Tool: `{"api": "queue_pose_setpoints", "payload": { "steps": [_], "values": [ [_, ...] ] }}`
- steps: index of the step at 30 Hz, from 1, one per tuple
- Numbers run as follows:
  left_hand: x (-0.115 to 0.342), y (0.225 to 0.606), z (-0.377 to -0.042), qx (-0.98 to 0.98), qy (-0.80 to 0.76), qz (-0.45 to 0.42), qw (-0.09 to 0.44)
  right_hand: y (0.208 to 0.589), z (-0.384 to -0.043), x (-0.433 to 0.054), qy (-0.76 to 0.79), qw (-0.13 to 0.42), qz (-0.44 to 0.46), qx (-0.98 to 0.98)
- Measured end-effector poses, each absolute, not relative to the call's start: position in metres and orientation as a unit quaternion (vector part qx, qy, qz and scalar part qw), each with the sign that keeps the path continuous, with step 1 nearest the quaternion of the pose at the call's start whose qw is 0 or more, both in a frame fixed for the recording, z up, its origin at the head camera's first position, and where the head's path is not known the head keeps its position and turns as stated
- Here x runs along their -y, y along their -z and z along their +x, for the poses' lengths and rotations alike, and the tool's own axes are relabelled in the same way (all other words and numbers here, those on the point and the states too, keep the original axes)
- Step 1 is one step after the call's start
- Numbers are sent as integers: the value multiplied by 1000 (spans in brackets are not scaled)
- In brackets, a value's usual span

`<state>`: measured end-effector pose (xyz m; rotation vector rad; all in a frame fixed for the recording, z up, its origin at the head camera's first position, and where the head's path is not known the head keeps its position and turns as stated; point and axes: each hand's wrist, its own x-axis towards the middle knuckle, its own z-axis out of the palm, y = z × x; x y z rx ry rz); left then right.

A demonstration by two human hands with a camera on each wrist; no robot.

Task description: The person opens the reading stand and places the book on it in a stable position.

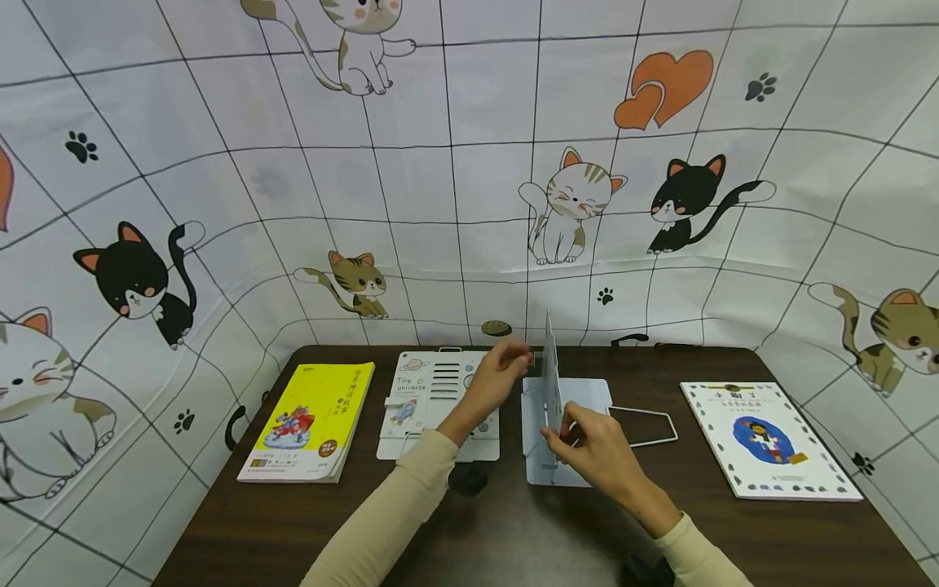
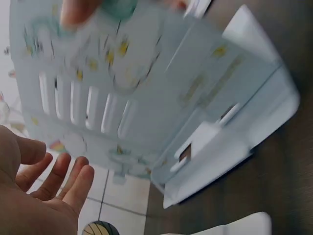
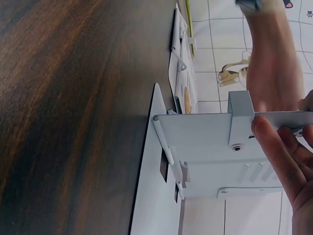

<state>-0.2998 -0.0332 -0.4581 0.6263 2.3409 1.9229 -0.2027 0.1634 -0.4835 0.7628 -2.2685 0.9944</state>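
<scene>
A pale blue-grey metal book stand [image 1: 565, 444] lies on the table with its printed panel [image 2: 146, 63] raised upright. My right hand [image 1: 597, 448] pinches the panel's near edge; in the right wrist view its fingers [image 3: 281, 156] lie beside a folded clip. To the left of the panel is my left hand [image 1: 495, 383], its fingers [image 2: 76, 191] loosely bent and apart from the panel in the left wrist view. A wire support frame [image 1: 653, 442] sticks out from the stand's right side.
A white book stand [image 1: 396, 424] printed "Tiny universe" lies flat to the left. Beyond it is a yellow book [image 1: 315, 416]. At the right lies a white-covered book [image 1: 766, 477] on the dark table [image 1: 499, 538]. A cat-printed curtain [image 1: 484, 204] hangs behind.
</scene>
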Motion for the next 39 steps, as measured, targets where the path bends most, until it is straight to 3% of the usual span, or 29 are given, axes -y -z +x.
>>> {"api": "queue_pose_setpoints", "payload": {
  "steps": [9,13,19,23,31,39],
  "values": [
    [43,456,-230,-746,-606,270,56,485,-202,-162,-392,246,290,838],
    [34,452,-213,-753,-590,287,39,484,-200,-164,-397,234,299,836],
    [21,454,-207,-763,-590,264,-18,476,-207,-183,-459,130,315,821],
    [18,457,-206,-754,-603,258,-27,465,-227,-201,-523,77,300,794],
    [13,460,-202,-754,-607,248,-45,437,-292,-207,-550,86,147,817],
    [9,465,-202,-757,-601,252,-44,435,-333,-195,-557,-20,179,811]
  ]
}}
